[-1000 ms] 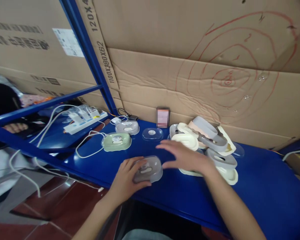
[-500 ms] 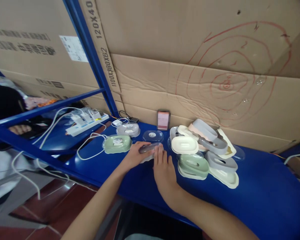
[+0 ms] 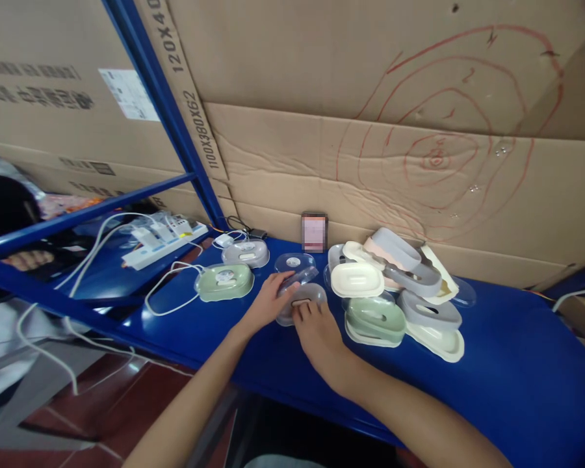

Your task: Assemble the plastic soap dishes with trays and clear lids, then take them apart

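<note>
A clear oval plastic lid (image 3: 308, 277) stands tilted above a grey soap dish (image 3: 318, 294), and my left hand (image 3: 267, 304) is closed on the lid's left side. My right hand (image 3: 325, 341) reaches over the near side of the grey dish, with bent fingers gripping around its middle opening. The fingertips are partly hidden inside. Just behind them, another clear lid (image 3: 292, 262) with a round label lies on the blue table (image 3: 253, 331).
To the left sit a lidded green dish (image 3: 224, 283) and a lidded grey dish (image 3: 246, 252), near white cables and a power strip (image 3: 163, 247). Several cream, green and grey dish parts (image 3: 394, 276) are piled on the right. A phone-like screen (image 3: 314, 232) leans against the cardboard. A co-worker's hand (image 3: 32, 260) shows far left.
The clear lid has been lifted and tilted up off the grey dish by my left hand. My right hand's fingers have moved from the lid into the uncovered dish.
</note>
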### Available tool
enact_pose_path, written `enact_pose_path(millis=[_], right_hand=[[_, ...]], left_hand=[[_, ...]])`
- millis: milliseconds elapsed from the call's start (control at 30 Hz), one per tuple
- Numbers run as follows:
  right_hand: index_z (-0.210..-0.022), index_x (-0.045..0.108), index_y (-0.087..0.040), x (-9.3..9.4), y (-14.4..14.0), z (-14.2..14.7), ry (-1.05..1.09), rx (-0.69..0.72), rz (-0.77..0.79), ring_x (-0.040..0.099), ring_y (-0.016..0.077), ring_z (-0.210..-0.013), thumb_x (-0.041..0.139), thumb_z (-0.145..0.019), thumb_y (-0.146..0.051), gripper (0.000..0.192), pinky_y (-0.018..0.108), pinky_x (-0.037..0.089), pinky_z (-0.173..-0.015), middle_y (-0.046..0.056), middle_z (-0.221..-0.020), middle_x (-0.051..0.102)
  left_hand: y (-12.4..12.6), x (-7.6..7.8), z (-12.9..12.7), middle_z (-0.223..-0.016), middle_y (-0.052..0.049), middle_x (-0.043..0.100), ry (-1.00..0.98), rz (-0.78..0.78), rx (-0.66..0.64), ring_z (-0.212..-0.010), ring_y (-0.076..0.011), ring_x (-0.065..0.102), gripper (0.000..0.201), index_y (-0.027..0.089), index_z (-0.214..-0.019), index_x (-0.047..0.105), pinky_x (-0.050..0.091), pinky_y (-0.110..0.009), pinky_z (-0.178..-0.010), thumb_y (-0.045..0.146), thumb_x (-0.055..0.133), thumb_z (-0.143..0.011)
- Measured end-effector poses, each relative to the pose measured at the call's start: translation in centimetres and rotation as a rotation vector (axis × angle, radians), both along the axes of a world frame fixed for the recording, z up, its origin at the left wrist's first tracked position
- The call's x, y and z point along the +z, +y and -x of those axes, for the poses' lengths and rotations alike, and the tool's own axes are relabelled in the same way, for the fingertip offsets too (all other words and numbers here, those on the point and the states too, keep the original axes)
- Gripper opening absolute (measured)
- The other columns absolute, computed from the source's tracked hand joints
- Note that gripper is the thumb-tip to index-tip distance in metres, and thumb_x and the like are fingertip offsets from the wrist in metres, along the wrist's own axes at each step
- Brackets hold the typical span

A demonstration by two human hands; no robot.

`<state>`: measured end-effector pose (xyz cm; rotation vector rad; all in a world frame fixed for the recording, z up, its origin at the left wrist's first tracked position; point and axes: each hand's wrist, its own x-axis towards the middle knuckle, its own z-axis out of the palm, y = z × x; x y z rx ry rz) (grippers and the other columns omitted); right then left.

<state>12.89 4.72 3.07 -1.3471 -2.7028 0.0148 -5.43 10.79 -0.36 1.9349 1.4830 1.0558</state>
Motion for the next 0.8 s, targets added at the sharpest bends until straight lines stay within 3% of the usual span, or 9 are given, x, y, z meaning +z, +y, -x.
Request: enact_pose_path(millis=[67,233,333,433,533,667,800], right_hand=[[-0.121,0.073,-0.013,0.0,0.2,-0.2,-0.008,0.079,0.003,0.068,0.0319,-0.113,0.053,-0.106,-0.014,0.025,0.053,0.052,-0.104,0.018,-0.118,0.075],[-0.128,0.069,-0.009,0.8,0.3,-0.9,-0.030,0.187,-0.001,0.068,0.0306,-0.117,0.054,-0.105,-0.013,0.028,0.047,0.050,-0.105,0.018,-0.125,0.074],[-0.124,0.069,-0.010,1.4,0.4,-1.3,-0.029,0.226,-0.006,0.070,0.0290,-0.113,0.054,-0.104,-0.009,0.025,0.044,0.050,-0.103,0.016,-0.120,0.077],[-0.122,0.069,-0.011,2.1,0.6,-1.6,-0.005,0.253,-0.012,0.072,0.0279,-0.109,0.054,-0.105,-0.010,0.023,0.044,0.049,-0.103,0.014,-0.113,0.079],[-0.122,0.070,-0.014,3.4,0.6,-2.0,0.055,0.270,0.015,0.074,0.0274,-0.107,0.052,-0.109,-0.017,0.022,0.041,0.051,-0.097,0.012,-0.111,0.081],[-0.117,0.073,-0.018,6.4,0.6,-3.2,0.122,0.272,0.159,0.075,0.0260,-0.104,0.051,-0.111,-0.022,0.023,0.037,0.050,-0.089,0.009,-0.109,0.081],[-0.124,0.073,-0.021,8.1,1.0,-4.5,0.252,0.211,0.265,0.075,0.0240,-0.103,0.047,-0.112,-0.024,0.029,0.034,0.049,-0.088,0.006,-0.111,0.081]], left_hand=[[-0.1,-0.3,0.1,-0.145,-0.014,0.063,0.018,-0.029,-0.043,-0.142,-0.0297,0.058,0.055,0.022,-0.146,0.064,0.041,-0.053,-0.126,0.055,0.060,-0.101],[-0.5,0.1,0.6,-0.159,-0.012,0.054,0.053,-0.034,-0.112,-0.152,-0.0286,0.052,0.050,0.026,-0.148,0.063,0.040,-0.050,-0.129,0.052,0.057,-0.105],[-2.0,0.6,0.8,-0.168,-0.013,0.043,0.047,-0.057,-0.055,-0.161,-0.0295,0.040,0.052,0.026,-0.156,0.055,0.033,-0.053,-0.133,0.051,0.044,-0.112],[-5.6,0.3,0.7,-0.173,-0.014,0.034,0.027,-0.126,0.088,-0.165,-0.0309,0.029,0.053,0.027,-0.163,0.042,0.026,-0.060,-0.135,0.047,0.035,-0.115],[-10.1,-1.4,-0.1,-0.166,-0.017,0.041,0.062,-0.215,0.205,-0.160,-0.0342,0.039,0.059,0.030,-0.167,0.032,0.040,-0.062,-0.127,0.045,0.048,-0.112],[-13.8,-3.6,-1.5,-0.165,-0.020,0.041,0.173,-0.214,0.242,-0.153,-0.0410,0.048,0.091,0.031,-0.174,0.013,0.051,-0.065,-0.117,0.047,0.066,-0.103],[-14.7,-3.6,-2.2,-0.156,-0.020,0.051,0.163,-0.247,0.253,-0.143,-0.0398,0.058,0.078,0.031,-0.169,0.024,0.057,-0.064,-0.110,0.042,0.066,-0.103]])
